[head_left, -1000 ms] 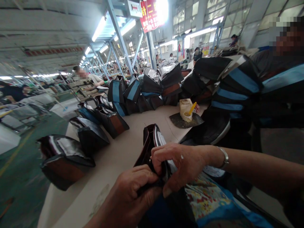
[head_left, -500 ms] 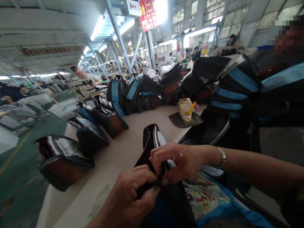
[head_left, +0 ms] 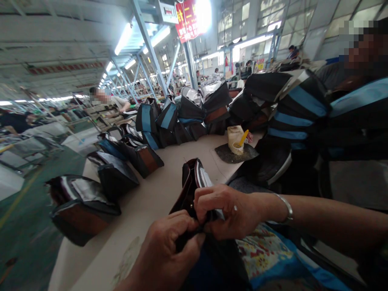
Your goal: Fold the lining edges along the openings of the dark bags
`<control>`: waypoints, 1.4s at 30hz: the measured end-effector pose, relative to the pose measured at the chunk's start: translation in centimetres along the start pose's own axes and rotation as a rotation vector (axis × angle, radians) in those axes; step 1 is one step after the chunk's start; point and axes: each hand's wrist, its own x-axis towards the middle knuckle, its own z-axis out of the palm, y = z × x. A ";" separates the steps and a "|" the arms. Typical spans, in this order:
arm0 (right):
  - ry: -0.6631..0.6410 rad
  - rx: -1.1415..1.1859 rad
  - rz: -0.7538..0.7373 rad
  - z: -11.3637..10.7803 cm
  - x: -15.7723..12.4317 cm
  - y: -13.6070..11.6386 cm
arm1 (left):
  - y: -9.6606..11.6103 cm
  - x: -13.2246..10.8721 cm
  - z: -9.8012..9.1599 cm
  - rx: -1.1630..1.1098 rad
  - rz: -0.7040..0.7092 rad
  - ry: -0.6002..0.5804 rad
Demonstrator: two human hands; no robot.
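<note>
Your L hand [head_left: 163,252] shut on black bag [head_left: 189,178] rim, your R hand [head_left: 230,212] pinching same rim, other bags [head_left: 147,159] on white table [head_left: 142,214]

Bags [head_left: 118,182] left along the table [head_left: 145,208], plastic jug [head_left: 235,139] on a mat [head_left: 222,152] ahead; stacked bags [head_left: 298,117] right

Right hand [head_left: 233,212]: small metal ring [head_left: 235,208], silver bangle [head_left: 285,209] at wrist, bare forearm [head_left: 330,220]

Two hands [head_left: 162,252] [head_left: 232,212], one held bag [head_left: 190,182], one jug [head_left: 235,139]
</note>
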 end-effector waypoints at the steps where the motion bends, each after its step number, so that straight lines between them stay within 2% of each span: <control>1: 0.027 0.000 -0.001 0.2 -0.1 -0.1 | 0.0 0.0 0.1 0.023 0.009 0.018; 7: 0.132 -0.025 -0.002 0.7 -0.5 -0.8 | -0.9 -0.9 1.2 0.185 0.224 0.153; 10: 0.094 -0.120 -0.043 0.4 -0.7 -1.5 | -1.2 -1.2 1.3 0.221 0.277 0.188; 12: 0.027 -0.261 -0.102 0.2 -0.9 -1.8 | -1.0 -1.3 0.9 0.168 0.249 0.123; 15: -0.099 -0.472 -0.196 0.0 -1.4 -1.8 | -0.4 -1.0 -0.1 0.054 0.123 -0.023; 19: -0.167 -0.594 -0.142 0.3 -2.2 -1.3 | 0.2 -0.5 -0.8 -0.029 -0.077 -0.180; 21: -0.205 -0.579 -0.116 0.3 -2.5 -1.2 | 0.1 -0.4 -0.5 -0.020 -0.117 -0.208; 23: -0.213 -0.481 -0.147 0.0 -2.7 -1.5 | -0.3 -0.4 0.0 0.013 -0.072 -0.196; 25: -0.129 -0.311 -0.155 -0.5 -2.6 -2.0 | -0.8 -0.6 0.7 0.064 0.069 -0.118; 28: -0.002 -0.157 -0.033 -1.1 -2.0 -2.7 | -1.2 -0.8 1.6 0.184 0.275 0.043; 31: -0.153 -0.281 0.034 -1.4 -1.1 -2.8 | -1.1 -0.7 1.8 0.251 0.342 0.115; 34: -0.304 -0.364 -0.019 -1.6 -0.7 -2.1 | -0.9 -0.8 0.9 0.170 0.303 0.051; 38: -0.258 -0.180 -0.032 -2.4 -1.0 -1.7 | -1.1 -1.4 -1.6 -0.004 0.048 -0.061; 40: -0.241 -0.120 0.015 -2.7 -1.0 -2.1 | -1.4 -1.5 -2.7 0.016 0.032 -0.114; 42: -0.242 -0.116 0.064 -2.8 -0.9 -2.6 | -1.7 -1.3 -3.6 0.081 0.070 -0.220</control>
